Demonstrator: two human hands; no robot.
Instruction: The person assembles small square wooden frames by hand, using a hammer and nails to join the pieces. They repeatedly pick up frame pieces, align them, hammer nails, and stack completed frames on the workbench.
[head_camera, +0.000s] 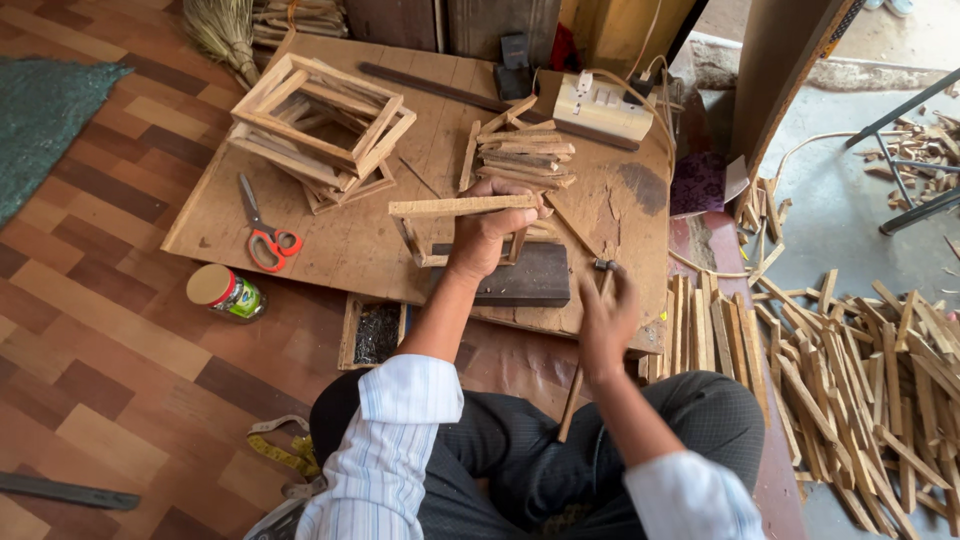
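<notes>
A: Left hand (487, 228) clamped on a wooden frame (455, 226), fingers wrapped over its top strip. Frame stands upright on a dark block (525, 277), on the board (340, 240).

B: Right hand (606, 318)?

A: Closed round a hammer (590, 340). Handle runs down toward the lap; head sits just right of the frame, apart from it.

B: Packages, labels?

A: Left of the grip and below it, off the board's edge: a small jar (226, 292) on its side, tan lid, green and red label. Print too small to make out. Straight under the left forearm, a shallow box of nails (376, 333), dark and tangled; one corner hidden by the arm.

B: Other things hidden?

A: Frame's lower right leg is behind the wrist. Hammer head is small, partly masked by fingers.

B: Around the grip?

A: Just beyond the left hand, a pile of strips (522, 152). Further out, a cream socket box (603, 108) with cables. Up and left, stacked frames (318, 128). Left, red-handled scissors (264, 234). Right of the hammer hand, loose sticks (860, 380) scattered on the floor. Near the left knee, a yellow tape measure (285, 455).
</notes>
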